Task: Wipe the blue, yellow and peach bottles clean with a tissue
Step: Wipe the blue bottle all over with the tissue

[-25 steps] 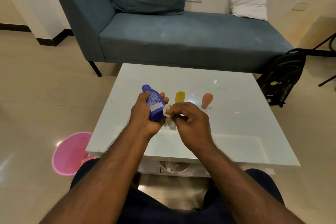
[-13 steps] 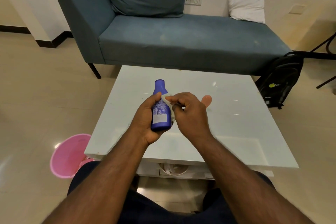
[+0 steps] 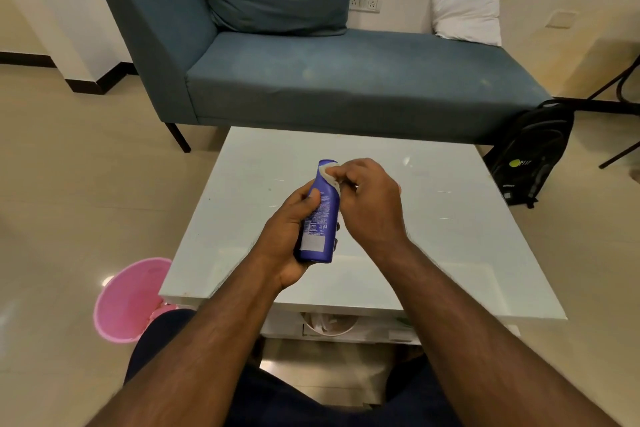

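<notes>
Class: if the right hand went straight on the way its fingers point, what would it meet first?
The right hand points left at the tissue it pinches against the blue bottle, so probably the bottle's neck.

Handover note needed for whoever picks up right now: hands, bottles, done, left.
Left hand grips the blue bottle round its lower body, held above the white table.
Right hand pinches the tissue against the bottle's neck.
Yellow and peach bottles: hidden behind the hands, position not confirmed.
Done: blue bottle partway wiped, it seems.
Left: finish blue, set it down, then wipe yellow and peach.
</notes>
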The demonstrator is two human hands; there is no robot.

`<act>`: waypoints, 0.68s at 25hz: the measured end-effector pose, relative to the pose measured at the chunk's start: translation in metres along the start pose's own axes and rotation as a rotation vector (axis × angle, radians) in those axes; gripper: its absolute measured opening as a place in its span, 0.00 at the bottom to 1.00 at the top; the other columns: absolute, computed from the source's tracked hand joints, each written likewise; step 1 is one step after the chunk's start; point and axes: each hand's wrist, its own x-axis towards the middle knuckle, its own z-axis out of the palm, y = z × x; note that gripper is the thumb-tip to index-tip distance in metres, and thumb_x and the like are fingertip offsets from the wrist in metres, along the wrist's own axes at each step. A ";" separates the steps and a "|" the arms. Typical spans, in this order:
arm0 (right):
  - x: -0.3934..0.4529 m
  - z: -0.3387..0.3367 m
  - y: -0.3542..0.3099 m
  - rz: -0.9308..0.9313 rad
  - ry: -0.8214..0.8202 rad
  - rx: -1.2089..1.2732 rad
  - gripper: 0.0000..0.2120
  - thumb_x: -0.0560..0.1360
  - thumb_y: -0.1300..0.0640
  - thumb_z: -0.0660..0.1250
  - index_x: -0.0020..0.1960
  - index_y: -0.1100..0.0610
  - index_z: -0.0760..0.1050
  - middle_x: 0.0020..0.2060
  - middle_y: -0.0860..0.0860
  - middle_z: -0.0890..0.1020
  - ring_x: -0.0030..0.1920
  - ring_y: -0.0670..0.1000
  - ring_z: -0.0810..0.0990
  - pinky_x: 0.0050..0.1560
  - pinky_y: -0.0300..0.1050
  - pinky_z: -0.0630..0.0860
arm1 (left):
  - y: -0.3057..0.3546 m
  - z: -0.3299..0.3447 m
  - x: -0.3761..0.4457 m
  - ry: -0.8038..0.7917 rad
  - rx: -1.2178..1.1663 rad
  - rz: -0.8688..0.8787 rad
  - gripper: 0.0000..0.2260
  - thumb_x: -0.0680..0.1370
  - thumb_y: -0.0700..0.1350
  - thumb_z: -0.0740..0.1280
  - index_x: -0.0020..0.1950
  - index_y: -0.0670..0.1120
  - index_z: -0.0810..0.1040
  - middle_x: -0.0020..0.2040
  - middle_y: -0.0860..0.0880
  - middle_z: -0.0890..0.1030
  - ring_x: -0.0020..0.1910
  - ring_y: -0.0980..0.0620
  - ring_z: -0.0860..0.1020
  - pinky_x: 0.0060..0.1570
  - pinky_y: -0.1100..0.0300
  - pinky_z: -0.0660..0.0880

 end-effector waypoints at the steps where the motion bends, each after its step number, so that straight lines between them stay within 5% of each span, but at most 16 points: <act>1: -0.005 0.000 0.000 -0.015 -0.003 0.003 0.11 0.76 0.55 0.68 0.55 0.60 0.79 0.50 0.55 0.81 0.44 0.45 0.76 0.44 0.20 0.67 | 0.001 -0.001 0.000 0.003 -0.003 0.011 0.19 0.75 0.52 0.69 0.65 0.49 0.77 0.50 0.45 0.86 0.42 0.48 0.84 0.40 0.53 0.82; 6: -0.045 0.005 -0.001 -0.038 -0.084 0.047 0.15 0.74 0.52 0.64 0.57 0.57 0.79 0.53 0.51 0.79 0.49 0.44 0.75 0.50 0.18 0.65 | -0.003 -0.008 0.006 0.039 -0.080 0.028 0.17 0.79 0.51 0.67 0.67 0.49 0.77 0.53 0.45 0.86 0.43 0.47 0.84 0.42 0.52 0.82; 12: -0.008 -0.001 0.008 0.021 0.075 0.071 0.10 0.76 0.55 0.67 0.54 0.58 0.80 0.48 0.51 0.82 0.42 0.44 0.77 0.46 0.24 0.73 | -0.010 -0.004 0.000 -0.052 -0.032 -0.035 0.23 0.73 0.54 0.68 0.66 0.47 0.77 0.50 0.44 0.85 0.41 0.47 0.84 0.39 0.53 0.82; 17: -0.040 0.010 -0.002 -0.005 -0.038 0.069 0.12 0.76 0.54 0.65 0.57 0.57 0.80 0.53 0.50 0.79 0.48 0.44 0.77 0.52 0.26 0.72 | -0.012 -0.006 0.007 0.047 -0.067 -0.027 0.20 0.78 0.57 0.66 0.66 0.48 0.77 0.48 0.45 0.85 0.41 0.47 0.83 0.43 0.50 0.81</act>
